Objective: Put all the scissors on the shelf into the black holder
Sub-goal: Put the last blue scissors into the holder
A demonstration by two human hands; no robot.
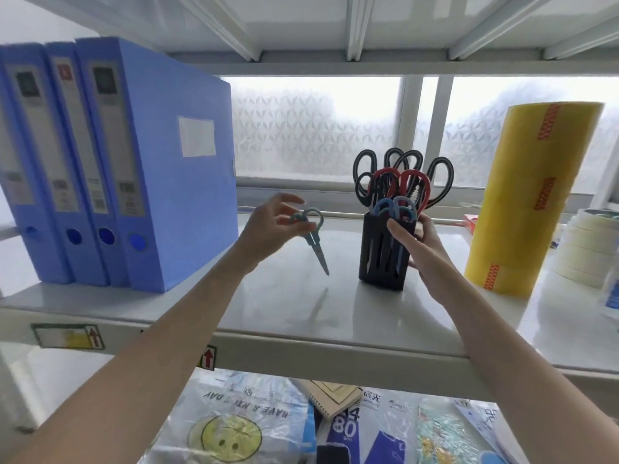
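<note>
My left hand (271, 226) holds a pair of teal-handled scissors (313, 236) by the handles, blades pointing down and to the right, above the white shelf (284, 306). Just to the right stands the black holder (378, 259), upright, with several black, red and blue-handled scissors (400, 185) standing in it. My right hand (418, 249) grips the holder's right side near its top edge. The teal scissors hang left of the holder, apart from it.
Several blue file boxes (134, 162) stand at the shelf's left. A tall stack of yellow tape rolls (532, 195) and white tape rolls (582, 249) stand at the right. A frosted window is behind. Plastic bags and notebooks lie on the lower shelf (301, 423).
</note>
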